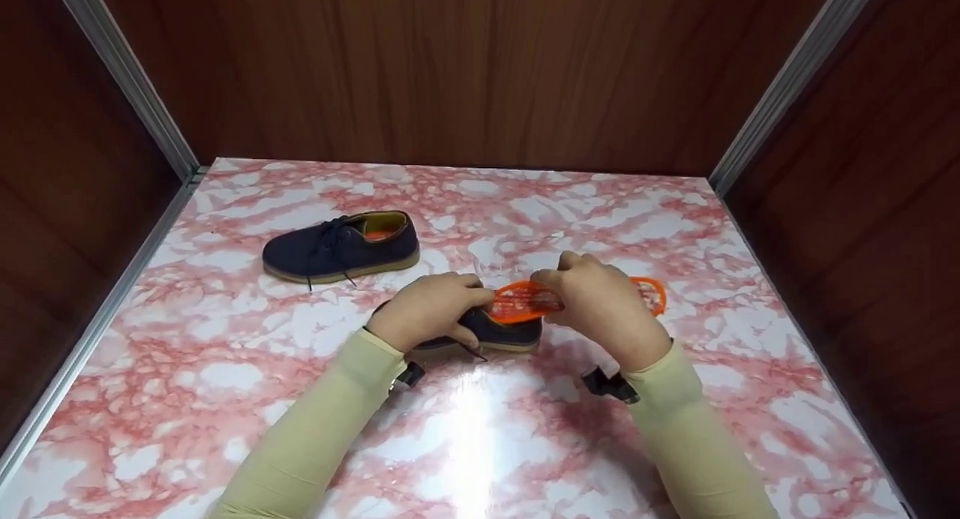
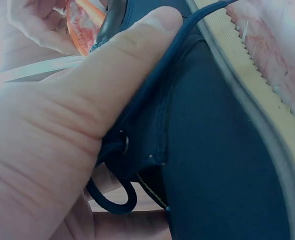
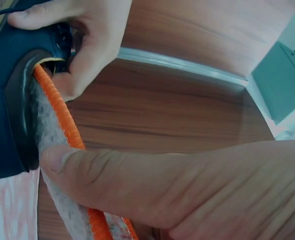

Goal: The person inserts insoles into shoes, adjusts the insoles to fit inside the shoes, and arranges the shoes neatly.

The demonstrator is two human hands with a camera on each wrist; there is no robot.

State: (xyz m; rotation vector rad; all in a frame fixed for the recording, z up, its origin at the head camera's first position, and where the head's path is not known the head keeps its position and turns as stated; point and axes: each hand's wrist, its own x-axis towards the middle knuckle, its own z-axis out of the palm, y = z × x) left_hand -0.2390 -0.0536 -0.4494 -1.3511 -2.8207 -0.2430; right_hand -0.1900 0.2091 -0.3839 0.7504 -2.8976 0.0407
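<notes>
A dark blue lace-up shoe (image 1: 517, 335) lies on its sole in front of me, toe to the left. My left hand (image 1: 431, 309) grips it around the laced part, the thumb along its near side by a loose lace (image 2: 162, 65). My right hand (image 1: 604, 301) pinches an orange-edged insole (image 1: 517, 301), thumb against its greyish face in the right wrist view. One end of the insole (image 3: 60, 115) sits at the shoe's heel opening; how deep it reaches is hidden. Its other end sticks out to the right behind my hand.
A matching dark blue shoe (image 1: 315, 253) stands farther back on the left, laces trailing, something orange inside. The red-and-white marbled tabletop (image 1: 247, 421) is bounded by brown wood panels (image 1: 450, 69) at the back and sides.
</notes>
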